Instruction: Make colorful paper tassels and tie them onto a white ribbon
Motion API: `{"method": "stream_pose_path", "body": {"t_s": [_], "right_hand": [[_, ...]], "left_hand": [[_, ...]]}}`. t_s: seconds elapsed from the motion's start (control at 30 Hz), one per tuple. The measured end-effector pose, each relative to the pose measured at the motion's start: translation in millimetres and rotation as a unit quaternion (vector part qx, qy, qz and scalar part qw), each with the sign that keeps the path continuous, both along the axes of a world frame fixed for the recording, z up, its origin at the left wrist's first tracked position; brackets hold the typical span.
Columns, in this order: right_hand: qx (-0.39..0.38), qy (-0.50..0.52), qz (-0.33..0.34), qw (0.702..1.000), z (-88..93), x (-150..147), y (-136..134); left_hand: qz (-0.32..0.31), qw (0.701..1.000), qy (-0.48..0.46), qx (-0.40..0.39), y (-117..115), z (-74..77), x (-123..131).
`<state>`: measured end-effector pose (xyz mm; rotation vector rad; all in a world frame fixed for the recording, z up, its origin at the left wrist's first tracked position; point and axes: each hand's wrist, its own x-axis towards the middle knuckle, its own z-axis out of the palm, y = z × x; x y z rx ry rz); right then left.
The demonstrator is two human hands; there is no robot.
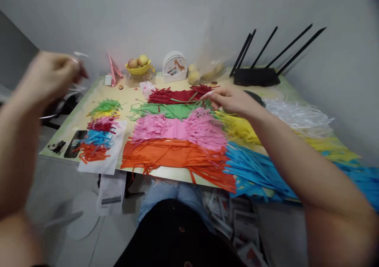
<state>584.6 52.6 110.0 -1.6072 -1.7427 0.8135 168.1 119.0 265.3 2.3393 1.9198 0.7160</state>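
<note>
Right hand point(226, 100), pinched, is nearer the crosswise red fringe point(180, 96), at its right end; left hand point(60, 71), curled; contents unclear.

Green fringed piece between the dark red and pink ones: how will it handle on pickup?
The green fringed piece is probably floppy: its end strips bend and splay. Likely light, since the strips look thin. Could snag its neighbour, as loose green strands lie across the dark red piece.
</note>
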Motion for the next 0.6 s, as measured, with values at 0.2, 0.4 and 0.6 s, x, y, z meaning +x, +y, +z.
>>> {"method": "stream_pose_path", "body": {"t_s": [0.2,0.4,0.6], "right_hand": [[0.000,-0.071,0.013,0.997,5.7,4.0,-17.2],[0.077,-0.216,0.033,0.973,21.7,-47.0,-5.5],[0.080,-0.181,-0.065,0.978,-2.9,-48.5,-14.8]], "left_hand": [[-0.199,0.891,0.094,-0.396,20.5,-117.6,23.7],[-0.310,0.933,-0.134,-0.123,12.7,-139.2,100.2],[-0.361,0.733,-0.412,-0.402,-1.5,-175.8,214.1]]}}
